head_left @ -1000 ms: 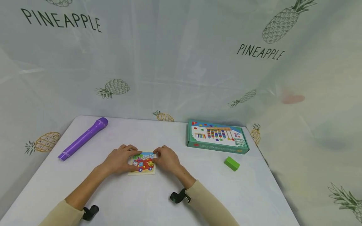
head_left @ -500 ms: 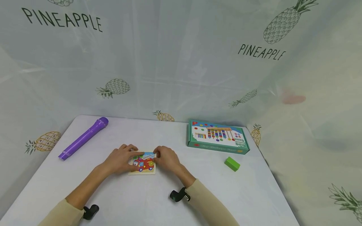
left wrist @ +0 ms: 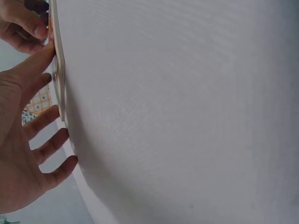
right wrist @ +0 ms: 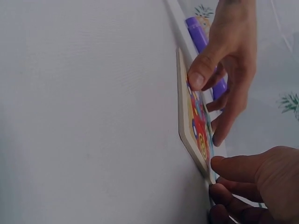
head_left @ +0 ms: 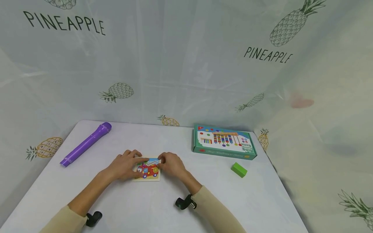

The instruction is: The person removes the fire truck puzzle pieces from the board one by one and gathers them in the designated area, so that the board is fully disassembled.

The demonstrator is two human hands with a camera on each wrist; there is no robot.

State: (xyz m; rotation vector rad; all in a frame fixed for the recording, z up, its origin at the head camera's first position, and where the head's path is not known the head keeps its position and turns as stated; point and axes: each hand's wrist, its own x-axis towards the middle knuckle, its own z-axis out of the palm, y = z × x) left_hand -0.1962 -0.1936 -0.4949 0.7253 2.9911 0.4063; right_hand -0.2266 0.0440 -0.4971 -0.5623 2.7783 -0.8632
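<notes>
A small square wooden puzzle (head_left: 150, 170) with a red fire truck picture lies flat on the white table. From its left side reaches my left hand (head_left: 123, 166); its thumb and index finger rest on the picture, the other fingers spread at the board's left edge. At the upper right corner my right hand (head_left: 172, 165) pinches the puzzle's edge, its thumb on top and its other fingers curled beside it. In the right wrist view the left thumb (right wrist: 198, 80) presses on the puzzle face. Part of the picture is hidden under the left hand.
A purple toy microphone (head_left: 86, 144) lies at the back left. To the back right sits a green game box (head_left: 224, 141), with a green block (head_left: 239, 170) in front of it. A pineapple-print curtain (head_left: 186, 64) hangs behind the table (head_left: 140, 210).
Both hands stay in nearly the same place on the puzzle. The left index finger has slid slightly to the right along the upper part of the picture.
</notes>
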